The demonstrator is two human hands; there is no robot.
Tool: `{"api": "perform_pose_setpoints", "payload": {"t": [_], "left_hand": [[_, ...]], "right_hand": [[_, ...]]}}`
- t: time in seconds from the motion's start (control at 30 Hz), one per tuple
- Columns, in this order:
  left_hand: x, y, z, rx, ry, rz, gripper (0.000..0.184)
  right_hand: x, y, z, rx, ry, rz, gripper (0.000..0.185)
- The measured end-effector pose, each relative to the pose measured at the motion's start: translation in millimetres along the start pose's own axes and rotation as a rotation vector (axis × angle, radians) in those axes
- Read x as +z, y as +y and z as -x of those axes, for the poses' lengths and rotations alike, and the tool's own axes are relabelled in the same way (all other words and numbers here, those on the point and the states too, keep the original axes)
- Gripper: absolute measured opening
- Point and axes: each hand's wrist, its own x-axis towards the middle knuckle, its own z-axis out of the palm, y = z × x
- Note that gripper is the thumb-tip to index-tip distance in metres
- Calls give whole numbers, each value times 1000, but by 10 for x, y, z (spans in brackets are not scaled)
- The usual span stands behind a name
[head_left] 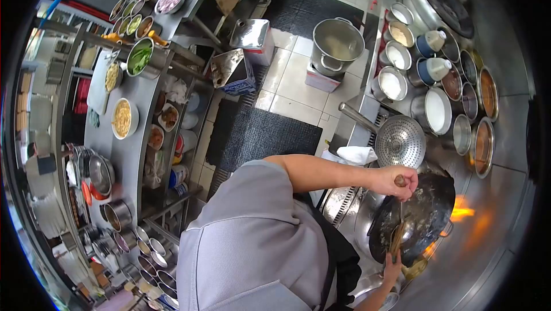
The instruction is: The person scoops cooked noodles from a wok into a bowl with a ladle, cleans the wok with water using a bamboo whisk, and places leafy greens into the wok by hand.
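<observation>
A dark wok (433, 202) sits over the burner, with flames (460, 210) at its far side. Above its near half, my left hand (393, 182) is closed round the wooden-ended handle of a ladle, whose thin metal shaft (401, 210) runs down toward the wok. The ladle's shiny bowl (407, 232) shows only in part. Lower in view, at the wok's rim, my right hand (392, 268) is closed on a bundle of thin bamboo-like strips, seemingly a wok brush (396, 241). The brush's tips lie close against the ladle; whether they touch is unclear.
A perforated strainer (400, 142) and a white cloth (357, 155) lie beside the wok. Seasoning containers (439, 110) line the stove's back. A large pot (338, 47) stands on a tin on the floor. Behind is a steel counter (117, 159) with bowls, near black mats (270, 136).
</observation>
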Motion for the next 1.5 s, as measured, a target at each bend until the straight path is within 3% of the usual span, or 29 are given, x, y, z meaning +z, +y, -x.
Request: {"api": "perform_pose_setpoints", "payload": {"t": [0.07,0.1,0.17,0.2,0.23,0.3,0.4,0.47,0.53,0.57,0.63,0.67,0.7,0.73,0.77,0.8,0.83,0.9,0.93,0.97,1.03,1.1,1.17,1.23,1.27,1.3,1.37,1.5], "left_hand": [[54,-20,103,43,-2,-71,16],[76,-38,163,65,-15,-137,16],[123,0,221,63,-1,-162,16],[161,-20,226,102,17,-182,17],[190,-43,232,139,38,-207,18],[238,-36,206,154,19,-216,21],[191,-13,195,209,9,-297,21],[234,58,227,175,-144,-358,22],[167,53,167,279,-182,-461,21],[118,241,175,274,-143,-540,23],[-42,464,60,64,-202,-858,22],[-163,422,18,85,-255,-1033,22],[-177,497,29,78,-287,-1147,23],[-193,417,-7,45,-324,-1215,25],[-152,375,-2,8,-323,-1384,29],[-47,429,-35,-22,-373,-1600,31],[-3,496,-63,-38,-393,-1679,30],[-56,546,-76,4,-421,-1624,29],[-1,521,-80,35,-478,-1610,29],[39,482,-90,76,-500,-1681,29],[82,499,-145,130,-540,-1754,30],[138,588,-165,15,-537,-1852,32],[58,497,-167,-13,-557,-1802,31],[-275,64,-106,-166,-425,-1305,27],[-459,-182,-38,-326,-378,-897,31],[-414,-122,-30,-319,-401,-899,31],[-278,43,-29,-989,-212,-347,37],[-193,-117,121,-1063,-170,-55,40]], "right_hand": [[-178,-356,196,-31,289,724,58],[-64,-491,214,-46,281,736,58],[174,-681,216,-108,785,482,59],[153,-423,-7,-176,815,389,59],[147,-359,-30,-193,794,390,59],[191,-336,-142,-239,333,632,61],[349,-253,-217,-101,360,679,61],[302,-173,-304,-2,449,699,61],[83,-86,-395,303,-91,-483,55],[259,-501,-62,80,50,-307,53],[219,-44,-367,-430,302,241,54],[292,-598,-70,-184,338,452,57],[352,-196,-357,-146,417,368,57],[421,-854,-82,85,249,23,55],[422,-1007,22,143,183,-320,54],[351,-845,-44,150,139,-435,56],[210,-822,-17,127,133,-104,58],[326,-207,-328,-36,470,324,61],[451,-551,-228,62,501,362,61],[414,-1159,17,303,257,-217,61],[417,-1282,105,354,197,-489,58],[309,-443,-152,16,448,388,58],[264,-664,47,160,541,508,61],[293,-663,72,258,838,339,63],[334,-646,80,256,896,298,62],[404,-650,117,201,876,285,62],[683,-824,199,105,861,300,61],[1057,-1244,354,-313,668,455,62]]}}
